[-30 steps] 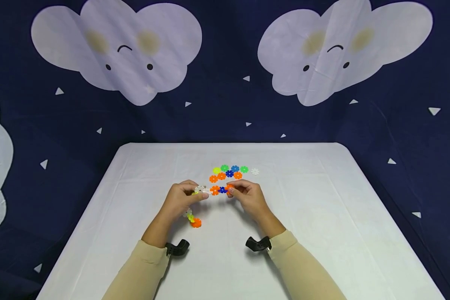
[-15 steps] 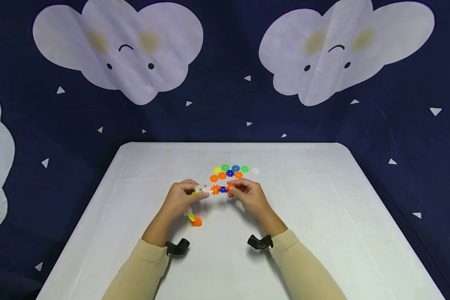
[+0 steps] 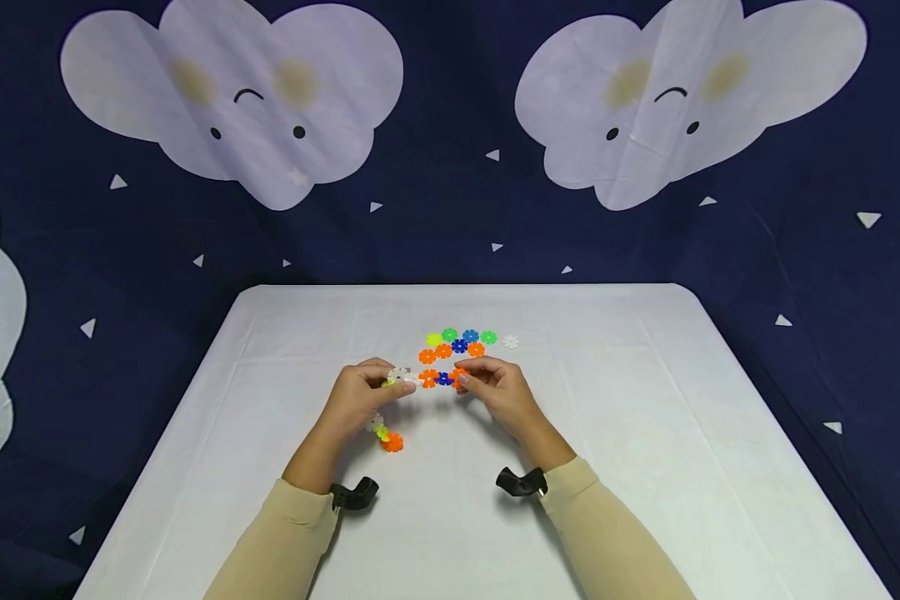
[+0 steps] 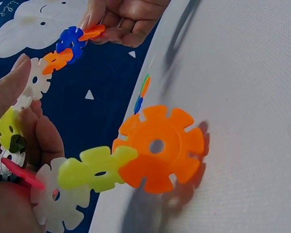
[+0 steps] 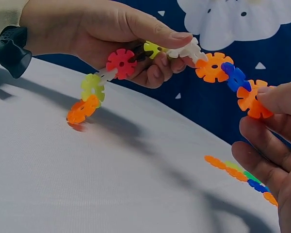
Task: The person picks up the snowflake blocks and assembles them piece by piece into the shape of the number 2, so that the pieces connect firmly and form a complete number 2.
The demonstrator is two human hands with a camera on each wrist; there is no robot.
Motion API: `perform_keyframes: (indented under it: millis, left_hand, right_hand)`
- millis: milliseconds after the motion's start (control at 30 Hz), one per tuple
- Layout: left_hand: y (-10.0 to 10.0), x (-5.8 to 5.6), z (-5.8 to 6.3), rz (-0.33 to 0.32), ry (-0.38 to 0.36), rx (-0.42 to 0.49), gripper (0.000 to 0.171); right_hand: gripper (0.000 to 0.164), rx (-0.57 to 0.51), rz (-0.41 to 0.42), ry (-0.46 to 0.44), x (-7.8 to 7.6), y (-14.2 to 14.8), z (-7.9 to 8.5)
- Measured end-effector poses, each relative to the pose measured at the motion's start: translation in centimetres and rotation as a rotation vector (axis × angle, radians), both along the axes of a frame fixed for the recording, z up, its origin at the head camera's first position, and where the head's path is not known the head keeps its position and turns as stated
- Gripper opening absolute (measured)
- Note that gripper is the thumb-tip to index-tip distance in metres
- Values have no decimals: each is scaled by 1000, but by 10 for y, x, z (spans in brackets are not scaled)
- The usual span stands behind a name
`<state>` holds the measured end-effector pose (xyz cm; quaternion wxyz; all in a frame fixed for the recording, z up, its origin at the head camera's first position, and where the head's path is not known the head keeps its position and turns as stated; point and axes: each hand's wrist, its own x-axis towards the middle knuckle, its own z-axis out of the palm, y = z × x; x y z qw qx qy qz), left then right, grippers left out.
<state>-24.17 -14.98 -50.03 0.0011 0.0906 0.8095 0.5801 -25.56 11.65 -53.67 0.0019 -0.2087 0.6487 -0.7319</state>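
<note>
A chain of interlocking plastic flower-shaped discs stretches between the two hands, raised off the table. The left hand [image 3: 360, 396] grips its middle, with the thumb over a white disc [image 5: 186, 51]. Below that hand the chain hangs down through a pink disc [image 5: 121, 64] and a yellow-green disc [image 4: 94, 167] to a large orange disc [image 4: 160, 145] at its lower end. The right hand [image 3: 498, 392] pinches the orange disc [image 5: 252, 104] at the other end. A dark blue disc [image 4: 70, 44] links it to another orange disc [image 5: 212, 68]. The left fingers partly hide the middle discs.
Several loose discs lie flat in two rows beyond the hands, among them a yellow disc [image 3: 434, 340], a green disc [image 3: 489, 337] and a white disc [image 3: 511, 342]. The white-covered table [image 3: 645, 458] ends at a dark blue cloth [image 3: 450, 225] with cloud prints.
</note>
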Motion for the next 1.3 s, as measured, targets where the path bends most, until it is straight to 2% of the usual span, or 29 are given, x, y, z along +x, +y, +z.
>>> perform_keyframes:
  millis: [267, 533, 900, 1300]
  left_hand:
    - [1, 0, 0, -1, 5, 19, 18]
    - [0, 1, -1, 2, 15, 30, 19]
    - [0, 0, -1, 3, 8, 43, 22]
    - [-4, 1, 0, 21, -5, 16, 23]
  right_hand:
    - [29, 18, 21, 1, 1, 0, 0]
    - [27, 55, 0, 9, 0, -1, 1]
    - [27, 68, 13, -5, 1, 0, 3]
    - [27, 64, 27, 1, -1, 2, 0]
